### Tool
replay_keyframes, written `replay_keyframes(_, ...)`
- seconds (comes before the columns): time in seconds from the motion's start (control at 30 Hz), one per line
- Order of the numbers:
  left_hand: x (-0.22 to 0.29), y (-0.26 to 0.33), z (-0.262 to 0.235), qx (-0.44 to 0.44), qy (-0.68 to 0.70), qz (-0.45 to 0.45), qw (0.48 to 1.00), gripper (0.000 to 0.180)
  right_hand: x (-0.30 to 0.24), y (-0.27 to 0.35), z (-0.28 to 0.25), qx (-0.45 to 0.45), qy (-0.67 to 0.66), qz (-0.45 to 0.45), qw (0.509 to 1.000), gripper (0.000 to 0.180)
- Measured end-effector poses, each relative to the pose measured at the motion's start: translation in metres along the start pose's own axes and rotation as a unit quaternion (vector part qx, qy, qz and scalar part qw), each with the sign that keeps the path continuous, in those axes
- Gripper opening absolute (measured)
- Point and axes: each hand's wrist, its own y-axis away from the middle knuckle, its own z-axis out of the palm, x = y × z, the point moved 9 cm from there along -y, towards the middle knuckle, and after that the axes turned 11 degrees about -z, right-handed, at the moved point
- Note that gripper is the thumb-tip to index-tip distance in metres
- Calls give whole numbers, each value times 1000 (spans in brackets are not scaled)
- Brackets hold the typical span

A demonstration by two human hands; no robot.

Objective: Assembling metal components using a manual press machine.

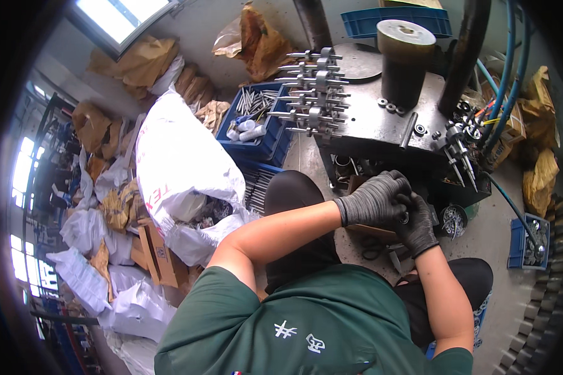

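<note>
My left hand (375, 201), in a dark grey glove, is closed, its fingertips against my right hand (417, 226). The right hand, gloved alike, is closed around a small round metal part (405, 218), mostly hidden by the fingers. Both hands are just in front of a steel machine table (363, 119). On its left edge stands a row of metal shafts with collars (316, 94). A loose rod (409, 130), a ring bearing (420, 129) and several small rings (391, 107) lie on the top. More shafts (460, 150) rest at its right corner.
A thick steel cylinder (406, 56) rises from the table between dark posts (466, 56). Left are blue crates of metal rods (256, 103) and a white sack (181, 156). Right stand a container of small parts (453, 220), blue hoses (513, 75) and a blue bin (528, 240).
</note>
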Motion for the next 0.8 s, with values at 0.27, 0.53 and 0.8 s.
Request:
replay_keyframes(0.27, -98, 92, -152, 260, 168, -45, 950, 29, -18, 45, 29, -54, 58, -40, 996, 37)
replay_keyframes(0.53, -419, 252, -96, 238, 71, -503, 828, 38, -78, 98, 37, -48, 424, -25, 904, 41)
replay_keyframes(0.8, -542, 360, -12, 154, 2, -659, 736, 46, -65, 74, 5, -110, 647, -57, 752, 30)
